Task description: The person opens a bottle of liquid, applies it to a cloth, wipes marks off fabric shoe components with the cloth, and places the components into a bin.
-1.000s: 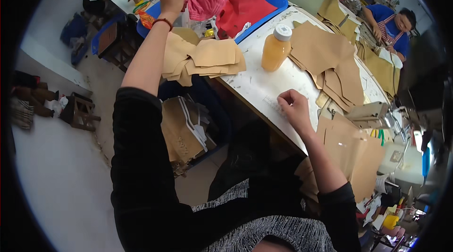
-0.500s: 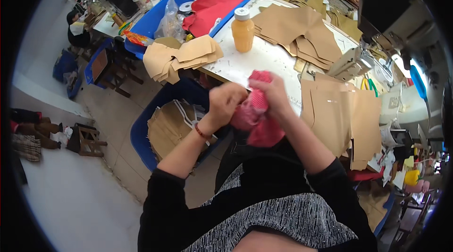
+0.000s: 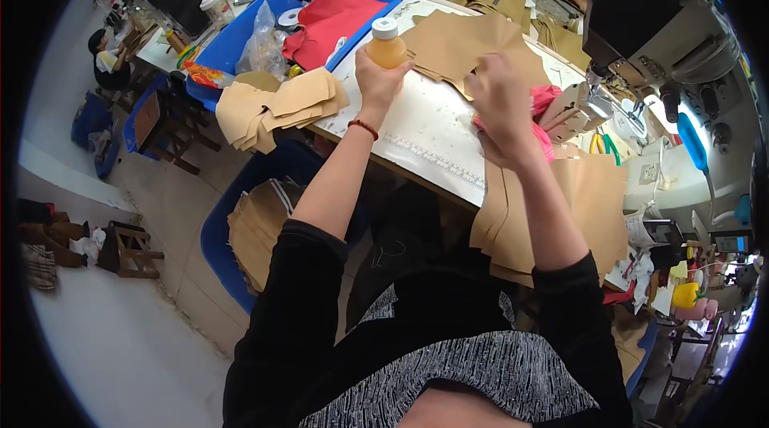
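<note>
My left hand is wrapped round a plastic bottle of orange-yellow drink with a white cap, upright at the white tabletop. Over the right part of the table my right hand is raised and smeared by motion, so its fingers are unclear. Just behind and beside it, a crumpled pink-red cloth lies against the sewing machine. Part of the cloth is hidden by that hand.
Stacked brown cut pieces lie behind the bottle; more brown sheets are at the right. Tan pieces overhang the left table edge. A blue tray holds red material. Below stands a blue bin with brown pieces.
The pink-red cloth has left my hands and now lies by the sewing machine. My left hand has moved up and taken hold of the bottle; my right hand has moved right and upward.
</note>
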A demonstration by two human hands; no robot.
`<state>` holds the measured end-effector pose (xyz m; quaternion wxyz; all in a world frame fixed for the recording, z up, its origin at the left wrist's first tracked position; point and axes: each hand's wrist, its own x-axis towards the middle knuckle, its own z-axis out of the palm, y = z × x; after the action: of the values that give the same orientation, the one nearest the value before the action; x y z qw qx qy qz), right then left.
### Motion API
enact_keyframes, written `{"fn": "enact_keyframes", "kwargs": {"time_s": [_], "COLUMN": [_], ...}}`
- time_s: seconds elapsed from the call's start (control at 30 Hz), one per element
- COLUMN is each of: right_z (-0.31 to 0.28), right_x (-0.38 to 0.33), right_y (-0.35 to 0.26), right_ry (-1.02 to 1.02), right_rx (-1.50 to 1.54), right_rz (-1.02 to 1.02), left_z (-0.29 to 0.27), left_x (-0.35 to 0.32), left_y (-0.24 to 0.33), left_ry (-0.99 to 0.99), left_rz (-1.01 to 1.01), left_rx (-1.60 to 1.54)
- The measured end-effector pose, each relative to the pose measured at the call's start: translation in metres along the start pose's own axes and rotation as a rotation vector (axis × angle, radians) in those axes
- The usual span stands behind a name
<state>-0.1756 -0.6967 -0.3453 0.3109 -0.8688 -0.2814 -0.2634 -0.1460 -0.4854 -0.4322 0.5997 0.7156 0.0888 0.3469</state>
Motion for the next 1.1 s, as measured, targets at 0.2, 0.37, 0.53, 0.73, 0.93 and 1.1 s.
{"fn": "enact_keyframes", "kwargs": {"time_s": [0.2, 0.37, 0.53, 0.73, 0.93, 1.1], "right_z": [0.007, 0.028, 0.005, -0.009, -0.018, -0.026], "right_x": [0.012, 0.0, -0.014, -0.035, -0.051, -0.054], "right_y": [-0.033, -0.042, -0.047, -0.037, -0.042, -0.034], "right_ry": [0.05, -0.105, -0.16, -0.156, -0.07, -0.197], "right_rx": [-0.092, -0.173, 0.079, 0.155, 0.025, 0.1], "right_rz": [-0.4, -0.315, -0.327, -0.341, -0.174, -0.276], "left_z": [0.011, -0.007, -0.037, -0.036, -0.016, -0.03], "left_x": [-0.06, -0.104, -0.12, -0.135, -0.165, -0.177], "left_y": [0.026, 0.048, 0.047, 0.055, 0.071, 0.085], "left_ry": [0.014, -0.085, -0.265, -0.412, -0.218, -0.361], "left_rz": [0.439, 0.454, 0.23, 0.203, 0.391, 0.287], "left_rx": [0.172, 0.241, 0.097, 0.08, 0.212, 0.157]}}
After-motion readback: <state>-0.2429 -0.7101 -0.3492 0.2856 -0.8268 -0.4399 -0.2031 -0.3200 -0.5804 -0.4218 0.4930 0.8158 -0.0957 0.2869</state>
